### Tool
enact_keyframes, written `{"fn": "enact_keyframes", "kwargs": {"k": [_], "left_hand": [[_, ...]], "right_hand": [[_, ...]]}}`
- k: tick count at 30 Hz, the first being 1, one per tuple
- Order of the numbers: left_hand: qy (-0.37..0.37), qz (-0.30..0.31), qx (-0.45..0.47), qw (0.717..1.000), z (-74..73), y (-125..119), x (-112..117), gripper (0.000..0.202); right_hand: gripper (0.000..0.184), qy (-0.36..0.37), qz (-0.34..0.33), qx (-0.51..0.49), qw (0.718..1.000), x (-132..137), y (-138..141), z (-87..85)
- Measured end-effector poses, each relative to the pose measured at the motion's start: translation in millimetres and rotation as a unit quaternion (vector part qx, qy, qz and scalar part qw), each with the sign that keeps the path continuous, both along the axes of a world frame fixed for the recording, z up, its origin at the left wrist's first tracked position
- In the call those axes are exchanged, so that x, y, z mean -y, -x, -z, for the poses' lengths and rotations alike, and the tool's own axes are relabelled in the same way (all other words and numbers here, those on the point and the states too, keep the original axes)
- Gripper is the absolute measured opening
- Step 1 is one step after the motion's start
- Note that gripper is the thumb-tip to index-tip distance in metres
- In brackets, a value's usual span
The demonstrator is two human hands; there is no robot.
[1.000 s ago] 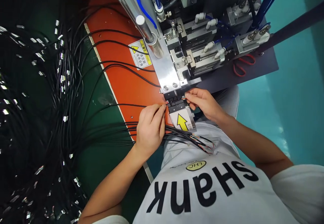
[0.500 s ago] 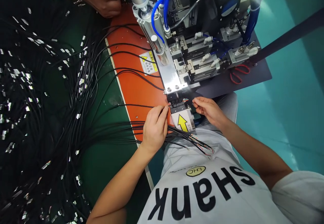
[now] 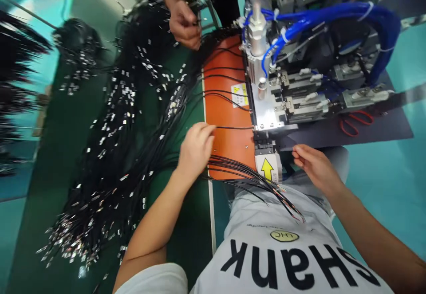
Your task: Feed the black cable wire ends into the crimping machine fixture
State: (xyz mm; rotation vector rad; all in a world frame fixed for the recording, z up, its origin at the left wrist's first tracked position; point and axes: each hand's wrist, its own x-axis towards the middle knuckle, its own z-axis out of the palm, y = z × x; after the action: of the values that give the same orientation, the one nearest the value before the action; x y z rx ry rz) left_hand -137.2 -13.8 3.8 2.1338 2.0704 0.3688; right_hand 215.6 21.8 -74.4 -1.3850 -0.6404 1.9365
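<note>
My left hand is at the left edge of the orange plate, thumb and fingers closed on a black cable. That cable runs straight right into the machine's metal block. Right of the feed block with the yellow arrow, my right hand is held in a pinch; whatever its fingertips may hold is too small to see. Below the left hand, a bundle of black cables crosses the plate, its stripped, coloured wire ends lying over my lap.
Many black cables with shiny connectors cover the green table. Another person's hand is over the far end. Several cables enter the machine beside a warning label. Red-handled scissors lie on the dark base; blue hoses arch above.
My left hand has drawn back left along the cable, away from the feed block. The cable now lies at the metal block's edge. My view has swung left, and the other person's hand has lifted.
</note>
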Motion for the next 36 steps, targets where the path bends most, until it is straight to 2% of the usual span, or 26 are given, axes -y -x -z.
{"fn": "enact_keyframes", "kwargs": {"k": [2, 4, 6, 8, 12, 15, 17, 19, 21, 23, 24, 28, 31, 34, 36], "left_hand": [[0.067, -0.093, -0.095, 0.989, -4.5, 51.3, 4.9, 0.027], [0.112, -0.129, -0.136, 0.976, -3.5, 90.5, 7.7, 0.019], [0.121, -0.129, -0.141, 0.974, 1.6, 110.0, 4.6, 0.015], [0.107, -0.123, -0.136, 0.977, 8.9, 111.7, -6.5, 0.015], [0.066, -0.119, -0.123, 0.983, 22.5, 90.9, -46.0, 0.02], [0.043, -0.112, -0.113, 0.986, 20.6, 71.7, -64.1, 0.021], [0.023, -0.09, -0.093, 0.991, 10.2, 58.2, -57.0, 0.025], [0.028, -0.018, -0.051, 0.998, -4.1, 45.8, -36.0, 0.032], [0.119, 0.107, -0.005, 0.987, -16.9, 37.6, -11.1, 0.022], [0.201, 0.175, 0.027, 0.964, -24.9, 35.9, 6.6, 0.011], [0.228, 0.188, 0.046, 0.954, -27.3, 37.1, 11.2, 0.011], [0.265, 0.166, 0.132, 0.941, -40.9, 39.3, 7.9, 0.014], [0.262, 0.156, 0.146, 0.941, -63.2, 14.9, 0.4, 0.007], [0.24, 0.234, 0.204, 0.92, -80.3, -31.4, -5.6, 0.012], [0.224, 0.302, 0.262, 0.889, -78.7, -61.1, -10.4, 0.016]], "right_hand": [[0.026, 0.0, 0.01, 0.013, 1.0, 0.0, -8.8, 2.6], [0.026, -0.001, 0.013, 0.03, 0.999, -1.3, -14.9, 6.0], [0.025, -0.002, 0.018, 0.042, 0.999, -3.3, -17.1, 7.8], [0.024, -0.004, 0.023, 0.045, 0.999, -5.5, -16.2, 6.6], [0.02, -0.013, 0.024, 0.042, 0.999, -7.2, -12.5, -3.0], [0.019, -0.022, 0.012, 0.057, 0.998, -4.9, -14.1, -11.8], [0.019, -0.033, -0.006, 0.078, 0.996, -2.2, -16.2, -17.6], [0.021, -0.047, -0.03, 0.098, 0.994, 0.4, -16.0, -24.4], [0.022, -0.063, -0.053, 0.108, 0.991, 1.8, -11.5, -32.7], [0.023, -0.076, -0.072, 0.105, 0.989, 2.2, -2.9, -41.8], [0.023, -0.083, -0.081, 0.101, 0.988, 2.2, 1.9, -46.0], [0.024, -0.119, -0.13, 0.101, 0.979, 3.6, 14.0, -55.5], [0.024, -0.155, -0.175, 0.122, 0.965, 6.0, 14.3, -56.7], [0.021, -0.207, -0.226, 0.141, 0.941, 10.1, 17.0, -62.0], [0.02, -0.28, -0.293, 0.153, 0.901, 15.4, 21.6, -69.0]]}}
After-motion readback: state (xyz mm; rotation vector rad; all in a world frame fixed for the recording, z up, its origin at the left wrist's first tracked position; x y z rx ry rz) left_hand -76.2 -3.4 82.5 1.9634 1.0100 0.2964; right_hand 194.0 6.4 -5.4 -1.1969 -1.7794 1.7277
